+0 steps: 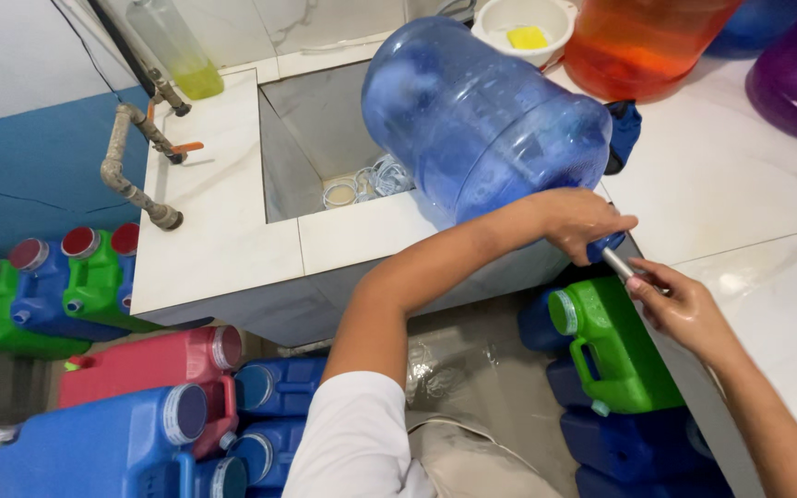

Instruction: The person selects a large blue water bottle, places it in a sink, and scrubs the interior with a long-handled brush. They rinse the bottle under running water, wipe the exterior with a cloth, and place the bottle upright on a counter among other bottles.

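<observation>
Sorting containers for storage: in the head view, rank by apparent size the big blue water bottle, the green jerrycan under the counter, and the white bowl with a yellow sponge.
1. Blue translucent water bottle
2. Green plastic jerrycan
3. White round bowl, farther away, so less certain.

The water jug (481, 120) lies tilted on the sink's (223, 231) front rim, between both hands; jerrycans (94, 443) stand below, a bowl (523, 28) behind it.

A single head-worn camera looks steeply down and slightly forward from just above the person's chest, close enough that both forearms fill the lower middle of the frame. It faces a white tiled counter (223, 249) with a sunken basin (325, 138), with the floor and its plastic jugs (94, 443) visible below. No second view exists.
</observation>
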A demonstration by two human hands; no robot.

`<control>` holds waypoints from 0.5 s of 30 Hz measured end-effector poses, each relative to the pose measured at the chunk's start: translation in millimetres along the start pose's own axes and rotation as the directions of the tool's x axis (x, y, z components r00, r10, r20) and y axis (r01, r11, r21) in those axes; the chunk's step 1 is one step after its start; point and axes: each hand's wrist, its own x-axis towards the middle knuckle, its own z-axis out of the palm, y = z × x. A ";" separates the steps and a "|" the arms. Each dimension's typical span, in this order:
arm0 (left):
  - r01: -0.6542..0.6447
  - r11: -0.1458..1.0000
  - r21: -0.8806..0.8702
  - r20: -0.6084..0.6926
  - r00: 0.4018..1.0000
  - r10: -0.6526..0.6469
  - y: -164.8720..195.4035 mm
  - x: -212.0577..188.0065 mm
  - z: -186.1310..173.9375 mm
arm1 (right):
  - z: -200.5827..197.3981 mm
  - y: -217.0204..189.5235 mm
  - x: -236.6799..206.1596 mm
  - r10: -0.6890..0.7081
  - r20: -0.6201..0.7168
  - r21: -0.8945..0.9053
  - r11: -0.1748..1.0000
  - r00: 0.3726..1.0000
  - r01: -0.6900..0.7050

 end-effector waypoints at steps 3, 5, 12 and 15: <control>0.048 0.999 0.024 -0.071 0.996 -0.047 7.9 -3.2 2.3 | 9.0 -0.1 -7.1 0.034 -0.096 -0.325 0.944 0.995 -0.064; 0.090 0.989 0.115 -0.253 0.966 -0.059 19.2 -9.1 11.8 | 14.3 -2.5 -12.7 -0.318 -0.138 -0.852 0.521 0.938 0.052; 0.207 0.917 0.341 -0.728 0.676 0.118 25.3 -24.9 43.6 | -8.4 3.9 10.4 -0.521 -0.084 -0.994 0.106 0.849 -0.033; 0.176 0.921 0.347 -0.682 0.722 0.119 16.8 -22.6 48.4 | -15.8 29.9 14.6 -0.208 -0.132 -0.754 0.656 0.969 0.038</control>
